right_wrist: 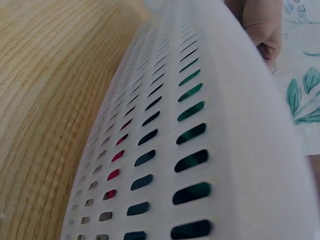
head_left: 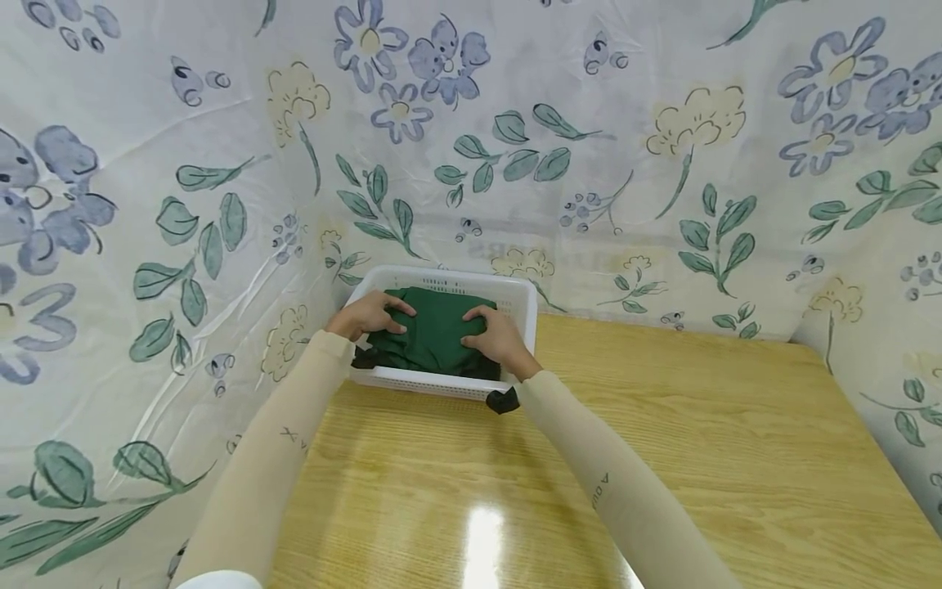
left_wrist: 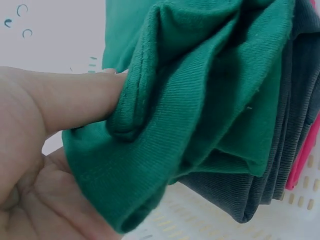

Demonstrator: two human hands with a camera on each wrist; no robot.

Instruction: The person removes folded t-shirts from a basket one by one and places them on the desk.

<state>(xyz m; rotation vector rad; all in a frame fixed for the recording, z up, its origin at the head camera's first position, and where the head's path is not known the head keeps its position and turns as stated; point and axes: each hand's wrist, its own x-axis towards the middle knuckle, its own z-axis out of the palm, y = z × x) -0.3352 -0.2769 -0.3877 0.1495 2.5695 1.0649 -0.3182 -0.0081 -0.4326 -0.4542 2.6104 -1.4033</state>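
A folded green garment (head_left: pixel 441 327) lies on top in a white basket (head_left: pixel 434 381). At its left side, my left hand (head_left: pixel 370 314) pinches the cloth; the left wrist view shows the thumb on a bunched, stitched edge and the other fingers partly hidden beneath it. My right hand (head_left: pixel 497 337) grips the garment's right side in the head view, thumb and forefinger on the fabric. Below the green cloth are a folded dark grey garment (left_wrist: pixel 220 192) and a bright pink one (left_wrist: pixel 306 150). Through the slots of the basket wall (right_wrist: pixel 240 165), green, dark and pink fabric shows.
The basket stands at the back left of a wooden table (head_left: pixel 662 425), close to a flowered cloth wall (head_left: pixel 589 180). Another flowered wall (head_left: pixel 125 245) rises along the left. Black pieces (head_left: pixel 504 401) sit by the basket's front corners.
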